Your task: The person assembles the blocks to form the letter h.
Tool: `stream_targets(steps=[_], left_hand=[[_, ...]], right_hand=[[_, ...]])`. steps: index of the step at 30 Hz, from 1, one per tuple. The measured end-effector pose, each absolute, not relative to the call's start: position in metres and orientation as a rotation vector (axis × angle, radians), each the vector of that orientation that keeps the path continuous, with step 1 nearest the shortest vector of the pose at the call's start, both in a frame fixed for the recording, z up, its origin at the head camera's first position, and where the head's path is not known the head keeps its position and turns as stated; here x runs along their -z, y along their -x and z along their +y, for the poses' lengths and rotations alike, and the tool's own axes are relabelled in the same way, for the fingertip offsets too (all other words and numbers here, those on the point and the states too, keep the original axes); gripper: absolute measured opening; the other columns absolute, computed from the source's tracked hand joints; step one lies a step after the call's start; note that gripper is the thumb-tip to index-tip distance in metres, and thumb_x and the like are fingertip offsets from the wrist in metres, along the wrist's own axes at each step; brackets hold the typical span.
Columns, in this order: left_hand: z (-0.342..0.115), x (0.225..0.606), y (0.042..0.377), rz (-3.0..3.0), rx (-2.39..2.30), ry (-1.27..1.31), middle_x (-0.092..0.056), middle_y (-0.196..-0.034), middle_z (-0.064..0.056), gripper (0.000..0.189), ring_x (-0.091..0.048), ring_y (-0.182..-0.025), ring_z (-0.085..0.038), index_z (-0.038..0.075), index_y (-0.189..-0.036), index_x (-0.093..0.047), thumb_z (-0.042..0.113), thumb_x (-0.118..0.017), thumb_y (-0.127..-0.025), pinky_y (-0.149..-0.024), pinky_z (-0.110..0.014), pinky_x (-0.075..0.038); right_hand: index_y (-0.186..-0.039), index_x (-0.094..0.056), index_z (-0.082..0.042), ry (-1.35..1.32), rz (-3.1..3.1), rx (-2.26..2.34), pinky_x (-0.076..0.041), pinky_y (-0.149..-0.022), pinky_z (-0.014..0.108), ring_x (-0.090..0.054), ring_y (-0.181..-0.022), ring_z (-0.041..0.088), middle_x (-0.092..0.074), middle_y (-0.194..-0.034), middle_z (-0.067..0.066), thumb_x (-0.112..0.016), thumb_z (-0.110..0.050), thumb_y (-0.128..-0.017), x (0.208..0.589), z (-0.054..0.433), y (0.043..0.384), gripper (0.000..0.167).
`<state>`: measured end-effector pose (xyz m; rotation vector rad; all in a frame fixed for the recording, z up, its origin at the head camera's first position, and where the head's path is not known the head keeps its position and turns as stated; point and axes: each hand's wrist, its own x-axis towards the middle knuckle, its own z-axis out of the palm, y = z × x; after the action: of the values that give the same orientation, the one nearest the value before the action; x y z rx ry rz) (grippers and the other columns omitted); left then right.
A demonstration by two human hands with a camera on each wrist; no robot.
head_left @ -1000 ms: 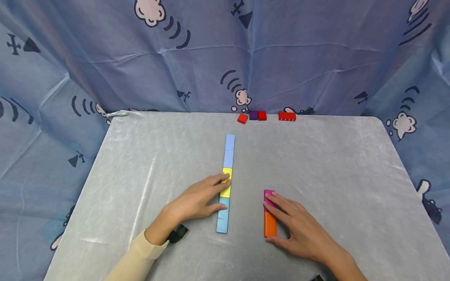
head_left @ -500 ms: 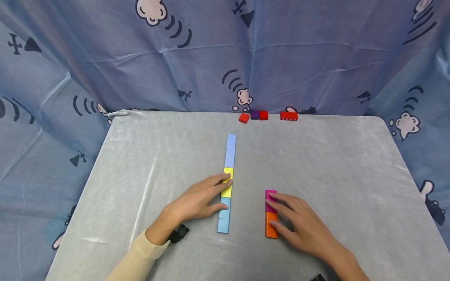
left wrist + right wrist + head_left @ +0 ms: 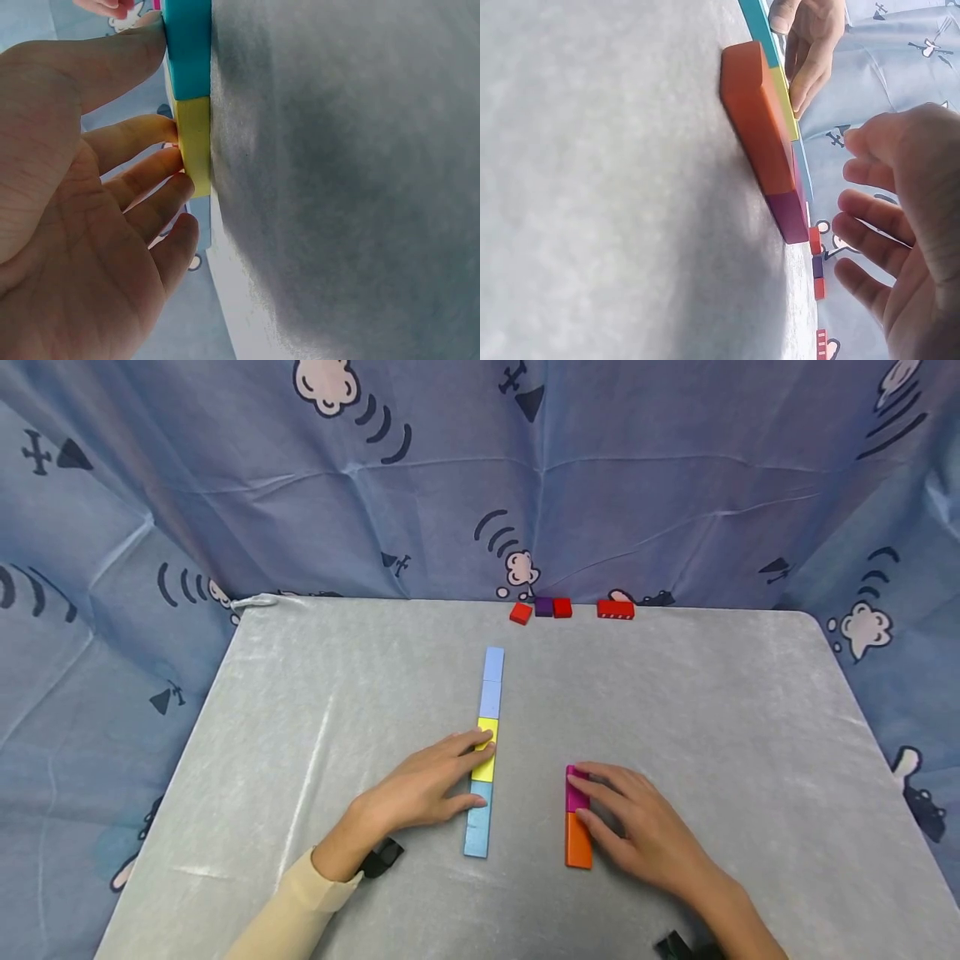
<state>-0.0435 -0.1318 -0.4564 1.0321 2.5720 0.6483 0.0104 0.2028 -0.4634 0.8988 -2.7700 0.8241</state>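
Observation:
A straight row of flat blocks lies on the table: two periwinkle blocks (image 3: 491, 697) at the far end, a yellow block (image 3: 483, 771) in the middle and a light blue block (image 3: 477, 837) nearest. My left hand (image 3: 420, 787) rests its fingertips on the yellow part and its thumb on the light blue part, fingers loosely extended. To the right, a magenta block (image 3: 576, 799) and an orange block (image 3: 578, 845) stand end to end. Over them hovers my right hand (image 3: 645, 831), fingers spread and bent slightly; the right wrist view shows it apart from both blocks.
Along the table's back edge sit a small red block (image 3: 521, 613), a purple block (image 3: 543, 607) beside another red block (image 3: 562, 607), and a longer red block (image 3: 615, 609). A patterned blue curtain (image 3: 420, 518) encloses the grey-covered table (image 3: 360, 668).
My right thumb has left the near end of the orange block and risen toward its joint with the magenta one. The right hand shifted slightly away from me. My left hand stayed put.

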Motion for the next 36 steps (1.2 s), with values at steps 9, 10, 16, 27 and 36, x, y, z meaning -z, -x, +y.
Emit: stream_targets(steps=[9, 10, 16, 27, 36], left_hand=[[-0.131, 0.457, 0.045, 2.564, -0.640, -1.013, -0.040, -0.170, -0.010, 0.074, -0.038, -0.159, -0.027, 0.006, -0.160, -0.045, 0.037, -0.075, -0.100, -0.132, -0.044, -0.035], [-0.131, 0.457, 0.045, 2.564, -0.640, -1.012, -0.040, -0.170, -0.010, 0.074, -0.038, -0.159, -0.027, 0.006, -0.160, -0.045, 0.037, -0.075, -0.100, -0.132, -0.044, -0.035], [-0.131, 0.456, 0.045, 2.569, -0.640, -1.025, -0.041, -0.169, -0.011, 0.075, -0.039, -0.158, -0.029, 0.006, -0.160, -0.045, 0.037, -0.075, -0.099, -0.130, -0.045, -0.038], [-0.132, 0.455, 0.046, 2.569, -0.640, -1.041, -0.041, -0.169, -0.013, 0.075, -0.039, -0.159, -0.028, 0.004, -0.159, -0.046, 0.036, -0.076, -0.099, -0.135, -0.043, -0.029], [-0.132, 0.457, 0.045, 2.569, -0.636, -1.032, -0.043, -0.169, -0.011, 0.074, -0.039, -0.159, -0.026, 0.005, -0.159, -0.047, 0.036, -0.076, -0.099, -0.135, -0.040, -0.028]], right_hand=[[-0.134, -0.073, -0.011, -0.918, -2.699, -0.836, -0.038, -0.117, 0.016, -0.064, -0.125, 0.023, -0.068, -0.140, 0.006, -0.086, -0.009, -0.084, 0.463, 0.200, -0.002, 0.052], [-0.134, -0.073, -0.011, -0.911, -2.704, -0.827, -0.041, -0.115, 0.020, -0.064, -0.125, 0.023, -0.068, -0.140, 0.005, -0.085, -0.009, -0.084, 0.463, 0.199, -0.001, 0.051], [-0.132, -0.074, -0.010, -0.864, -2.772, -0.805, -0.052, -0.106, 0.049, -0.064, -0.127, 0.025, -0.068, -0.141, 0.005, -0.084, -0.013, -0.087, 0.462, 0.196, 0.007, 0.046], [-0.134, -0.072, -0.008, -0.820, -2.788, -0.846, -0.055, -0.104, 0.061, -0.065, -0.127, 0.034, -0.066, -0.143, 0.012, -0.080, -0.010, -0.091, 0.460, 0.193, 0.025, 0.044], [-0.136, -0.071, -0.008, -0.822, -2.808, -0.861, -0.055, -0.104, 0.062, -0.064, -0.128, 0.035, -0.065, -0.144, 0.013, -0.079, -0.013, -0.093, 0.460, 0.188, 0.038, 0.045]])
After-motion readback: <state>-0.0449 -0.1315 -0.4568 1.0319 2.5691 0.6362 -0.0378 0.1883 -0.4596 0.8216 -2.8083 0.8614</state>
